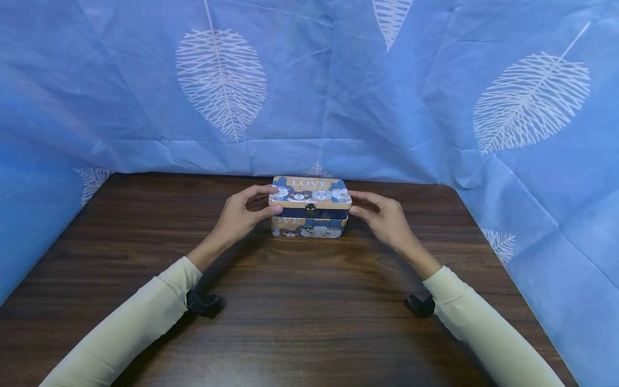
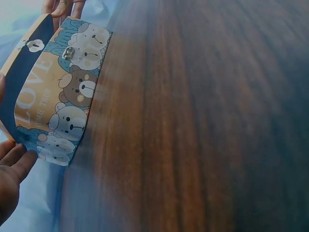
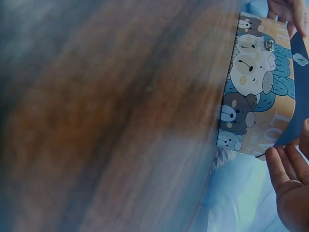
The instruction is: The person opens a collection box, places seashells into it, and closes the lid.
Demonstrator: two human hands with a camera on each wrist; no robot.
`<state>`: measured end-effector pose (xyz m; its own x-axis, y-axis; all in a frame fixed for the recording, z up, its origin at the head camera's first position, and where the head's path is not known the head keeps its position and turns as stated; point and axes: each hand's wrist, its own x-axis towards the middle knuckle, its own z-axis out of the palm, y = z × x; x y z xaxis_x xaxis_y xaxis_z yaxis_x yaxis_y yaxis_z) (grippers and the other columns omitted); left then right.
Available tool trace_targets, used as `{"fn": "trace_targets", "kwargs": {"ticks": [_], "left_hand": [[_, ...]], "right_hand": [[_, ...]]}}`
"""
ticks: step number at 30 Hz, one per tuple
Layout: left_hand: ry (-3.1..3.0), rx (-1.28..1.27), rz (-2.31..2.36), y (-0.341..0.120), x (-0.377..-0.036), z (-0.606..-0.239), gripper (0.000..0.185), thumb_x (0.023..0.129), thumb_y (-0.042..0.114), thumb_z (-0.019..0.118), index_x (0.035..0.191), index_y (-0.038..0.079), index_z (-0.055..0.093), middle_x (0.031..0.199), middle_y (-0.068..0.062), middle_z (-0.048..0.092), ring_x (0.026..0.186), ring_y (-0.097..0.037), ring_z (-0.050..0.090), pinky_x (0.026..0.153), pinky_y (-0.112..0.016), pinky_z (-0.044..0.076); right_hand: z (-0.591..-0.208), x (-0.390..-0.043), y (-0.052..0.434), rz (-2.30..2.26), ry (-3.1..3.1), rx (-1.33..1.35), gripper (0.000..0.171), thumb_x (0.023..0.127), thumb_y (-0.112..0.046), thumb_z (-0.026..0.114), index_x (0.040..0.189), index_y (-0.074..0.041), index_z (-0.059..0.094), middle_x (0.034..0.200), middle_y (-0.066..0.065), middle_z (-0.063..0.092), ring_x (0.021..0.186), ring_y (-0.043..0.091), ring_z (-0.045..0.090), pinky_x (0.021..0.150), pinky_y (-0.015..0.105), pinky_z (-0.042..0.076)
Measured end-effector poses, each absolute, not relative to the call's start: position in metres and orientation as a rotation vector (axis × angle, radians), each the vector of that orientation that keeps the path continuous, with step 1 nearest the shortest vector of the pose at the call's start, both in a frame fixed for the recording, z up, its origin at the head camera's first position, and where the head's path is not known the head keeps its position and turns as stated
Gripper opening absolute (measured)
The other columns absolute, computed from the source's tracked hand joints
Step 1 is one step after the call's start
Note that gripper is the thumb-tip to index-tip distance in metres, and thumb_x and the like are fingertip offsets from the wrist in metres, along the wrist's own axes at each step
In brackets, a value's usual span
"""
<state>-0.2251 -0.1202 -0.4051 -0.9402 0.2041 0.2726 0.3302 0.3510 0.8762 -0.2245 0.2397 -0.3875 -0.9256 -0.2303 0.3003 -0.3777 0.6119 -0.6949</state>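
A small tin box (image 1: pixel 309 228) printed with cartoon bears and the word LOVE stands at the far middle of the dark wooden table (image 1: pixel 300 312). Its lid (image 1: pixel 309 192) sits raised a little above the base, and a dark blue inner wall shows in the gap. My left hand (image 1: pixel 244 212) pinches the lid's left end, thumb under the rim. My right hand (image 1: pixel 382 215) pinches the right end the same way. The left wrist view shows the box (image 2: pixel 63 96) with my left hand (image 2: pixel 9 179) at its near end. The right wrist view shows the box (image 3: pixel 251 96) beside my right hand (image 3: pixel 289 183).
A blue cloth (image 1: pixel 387 97) printed with white leaves hangs behind the table and down both sides. Cream sleeves cover both forearms, with a black mount under the left wrist (image 1: pixel 203 303) and under the right wrist (image 1: pixel 419 306). Bare wood lies between me and the box.
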Motion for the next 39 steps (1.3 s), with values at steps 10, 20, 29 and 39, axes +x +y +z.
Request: {"fn": "trace_targets", "kwargs": {"ticks": [10,20,29,39], "left_hand": [[-2.498,-0.528,-1.661,-0.123,-0.224,-0.408,0.047,0.104,0.024,0.085,0.148,0.013,0.073,0.170,-0.010,0.059,0.149,-0.035,0.066,0.120,-0.053,0.059],[-2.585,-0.509,-1.582,-0.124,-0.222,-0.409,0.050,0.100,0.028,0.089,0.146,0.017,0.074,0.168,-0.007,0.060,0.153,-0.034,0.062,0.127,-0.057,0.052],[-2.624,-0.497,-1.530,-0.125,-0.220,-0.408,0.050,0.100,0.030,0.090,0.146,0.017,0.074,0.168,-0.007,0.060,0.154,-0.034,0.059,0.129,-0.059,0.049],[-2.610,-0.616,-1.361,-0.122,-0.221,-0.407,0.061,0.097,0.034,0.093,0.152,0.019,0.071,0.167,-0.010,0.057,0.156,-0.037,0.055,0.128,-0.063,0.049]], "right_hand": [[-0.387,-0.221,0.241,1.265,-2.693,0.525,0.043,0.108,-0.014,0.076,0.152,-0.013,0.073,0.155,0.017,0.071,0.119,0.036,0.082,0.066,0.024,0.053],[-0.387,-0.221,0.243,1.340,-2.752,0.534,0.046,0.105,-0.006,0.080,0.150,-0.009,0.072,0.155,0.022,0.069,0.127,0.040,0.078,0.089,0.026,0.069],[-0.385,-0.221,0.244,1.289,-2.818,0.527,0.048,0.105,-0.008,0.081,0.152,-0.013,0.072,0.161,0.019,0.065,0.130,0.038,0.078,0.099,0.046,0.069],[-0.382,-0.206,0.238,1.264,-2.749,0.514,0.029,0.105,-0.015,0.082,0.134,-0.010,0.078,0.120,0.012,0.082,0.107,0.026,0.079,0.088,0.023,0.067]]}}
